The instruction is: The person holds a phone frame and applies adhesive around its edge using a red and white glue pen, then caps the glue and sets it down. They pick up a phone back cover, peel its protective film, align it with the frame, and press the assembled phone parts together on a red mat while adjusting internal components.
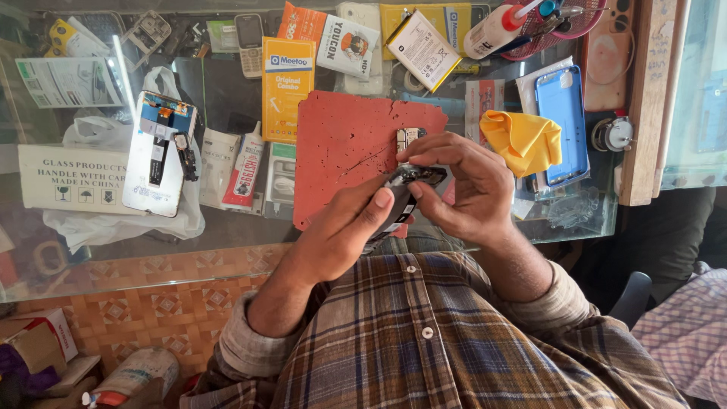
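My left hand [344, 227] wraps its fingers around a dark phone part [405, 193], held just over the near edge of the glass counter [227, 250], thumb pressed along its side. My right hand [462, 189] meets it from the other side, fingers pinched narrow on the part's upper end. Just beyond lies the red work mat [341, 144] with a small circuit piece [409, 138] on it. Right of the mat sit a yellow cloth [522, 140] and a blue phone case [564, 121]. Toward the left edge rests an opened phone [159, 151] on a white plastic bag [113, 220]; orange boxes [288, 76] lie at the far edge.
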